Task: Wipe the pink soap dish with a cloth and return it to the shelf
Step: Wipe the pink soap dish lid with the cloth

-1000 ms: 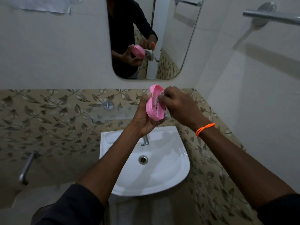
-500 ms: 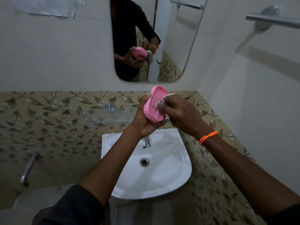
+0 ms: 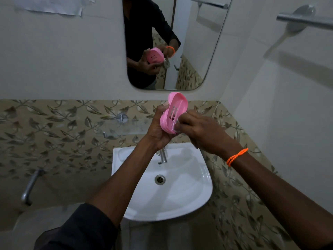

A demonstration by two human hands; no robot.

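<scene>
My left hand (image 3: 156, 129) clamps round the back of the pink soap dish (image 3: 173, 112), holding it tilted on edge above the sink (image 3: 180, 204), near the glass shelf (image 3: 126, 127). I keep that hold firm so the dish can't twist. My right hand (image 3: 203, 131) pinches the cloth (image 3: 177, 123) against the lower rim; short, pressed strokes should work best. Since a second ago the dish has turned, showing more of its slotted inside.
</scene>
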